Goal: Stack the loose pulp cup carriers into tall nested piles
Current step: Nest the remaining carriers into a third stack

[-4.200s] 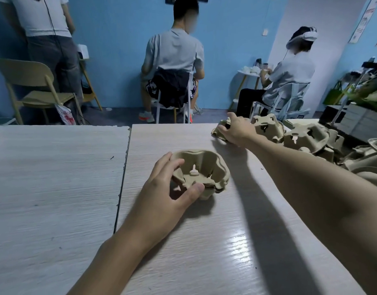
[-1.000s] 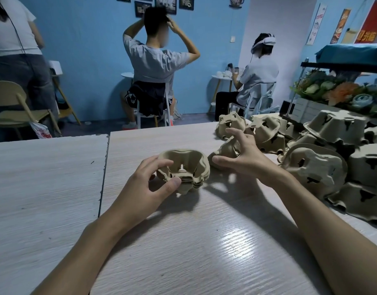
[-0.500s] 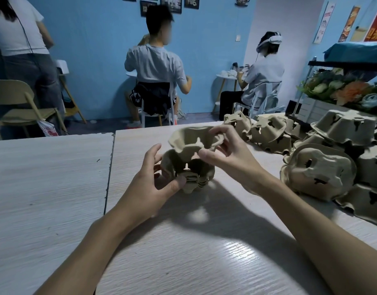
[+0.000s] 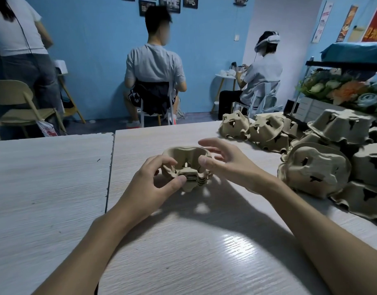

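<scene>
Head camera: a small pile of cup carriers (image 4: 186, 167) sits open side up in the middle of the pale wood table (image 4: 183, 252). The left hand (image 4: 153, 186) holds its near left side, fingers curled and thumb on the front edge. The right hand (image 4: 226, 167) is loose and open, with its thumb by the right rim. Loose carriers (image 4: 315, 169) lie upside down in a heap on the right. People sit by a blue wall (image 4: 93, 50).

Head camera faces forward-down, apparently near the table (image 4: 183, 262).
</scene>
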Demonstrator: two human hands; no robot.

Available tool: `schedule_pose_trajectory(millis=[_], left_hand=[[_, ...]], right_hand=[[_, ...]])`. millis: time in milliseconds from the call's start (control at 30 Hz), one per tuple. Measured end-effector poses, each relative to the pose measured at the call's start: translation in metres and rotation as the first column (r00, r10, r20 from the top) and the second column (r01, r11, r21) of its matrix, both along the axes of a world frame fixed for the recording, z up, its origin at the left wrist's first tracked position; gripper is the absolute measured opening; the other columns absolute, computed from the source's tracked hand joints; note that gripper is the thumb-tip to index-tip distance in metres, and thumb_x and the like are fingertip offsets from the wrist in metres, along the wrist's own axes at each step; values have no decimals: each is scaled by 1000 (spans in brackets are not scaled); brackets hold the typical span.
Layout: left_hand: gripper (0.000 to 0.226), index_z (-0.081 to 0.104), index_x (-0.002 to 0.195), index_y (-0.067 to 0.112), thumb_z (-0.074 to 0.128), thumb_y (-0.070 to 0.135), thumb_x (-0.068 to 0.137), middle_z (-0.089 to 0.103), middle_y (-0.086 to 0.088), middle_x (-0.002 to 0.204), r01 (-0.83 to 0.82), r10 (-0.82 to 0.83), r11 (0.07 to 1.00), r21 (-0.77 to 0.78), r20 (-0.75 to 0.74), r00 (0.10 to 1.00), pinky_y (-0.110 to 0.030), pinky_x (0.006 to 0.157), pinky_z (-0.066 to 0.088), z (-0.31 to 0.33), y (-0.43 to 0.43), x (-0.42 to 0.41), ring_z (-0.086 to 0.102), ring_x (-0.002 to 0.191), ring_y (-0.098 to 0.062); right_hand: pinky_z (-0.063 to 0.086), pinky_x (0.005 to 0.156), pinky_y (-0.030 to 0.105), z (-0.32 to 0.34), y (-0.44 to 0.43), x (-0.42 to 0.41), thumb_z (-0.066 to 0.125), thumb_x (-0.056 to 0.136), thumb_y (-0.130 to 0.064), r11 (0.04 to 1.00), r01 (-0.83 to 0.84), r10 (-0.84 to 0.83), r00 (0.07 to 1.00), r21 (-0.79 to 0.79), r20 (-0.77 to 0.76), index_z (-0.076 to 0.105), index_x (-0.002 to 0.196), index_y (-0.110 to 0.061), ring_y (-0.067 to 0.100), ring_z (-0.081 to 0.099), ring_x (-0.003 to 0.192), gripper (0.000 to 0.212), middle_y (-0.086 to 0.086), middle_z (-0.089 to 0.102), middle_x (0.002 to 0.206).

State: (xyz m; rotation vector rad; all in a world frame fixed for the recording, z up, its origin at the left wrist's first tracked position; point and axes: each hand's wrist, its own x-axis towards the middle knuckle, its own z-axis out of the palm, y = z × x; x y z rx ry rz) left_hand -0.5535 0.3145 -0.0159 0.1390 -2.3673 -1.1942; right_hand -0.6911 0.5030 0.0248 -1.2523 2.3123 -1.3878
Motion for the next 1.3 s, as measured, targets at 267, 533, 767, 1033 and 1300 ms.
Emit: schedule_pose_trajectory(millis=[267, 533, 767, 1033, 1300], left_hand=[[25, 67, 93, 36, 82, 45, 75, 60, 10, 106, -11, 16, 997, -76, 63, 998, -12, 77, 43, 21, 37, 5, 60, 92, -1], [36, 65, 110, 31, 79, 45, 79, 52, 10, 111, 28, -22, 995, -91, 66, 998, -3, 71, 37, 22, 102, 1, 51, 92, 8], [46, 60, 117, 29, 83, 37, 78, 51, 4, 120, 22, -21, 999, -45, 10, 1000, 1, 76, 39, 15, 112, 4, 55, 95, 2], [42, 64, 111, 31, 85, 33, 75, 53, 14, 113, 8, -9, 1000, -15, -63, 998, -9, 82, 45, 10, 99, 7, 54, 93, 10], [40, 65, 111, 27, 85, 30, 77, 55, 11, 113, -36, 41, 998, 51, -86, 995, -3, 75, 43, 4, 83, 7, 57, 89, 9]], right_hand=[[40, 101, 36, 14, 77, 17, 73, 86, -33, 947, 321, -295, 840, -22, -454, 64, 118, -19, 18, 51, 118, 35, -2, 60, 122], [28, 102, 46, 31, 171, 21, 71, 82, -45, 592, 768, -280, 480, 244, -831, 45, 140, -40, 27, 32, 130, 63, 1, 42, 143], [36, 94, 45, 23, 177, 11, 68, 83, -37, 590, 774, -271, 457, 229, -847, 43, 139, -35, 27, 45, 117, 61, 3, 53, 128], [56, 83, 45, 21, 157, 33, 72, 85, -6, 816, 451, -545, 809, -363, -221, 44, 129, -32, 24, 61, 98, 58, 8, 59, 109], [54, 90, 26, -3, 122, 46, 59, 93, 4, 865, 356, -317, 934, -353, 165, 34, 134, -52, 10, 68, 91, 74, 8, 61, 110]])
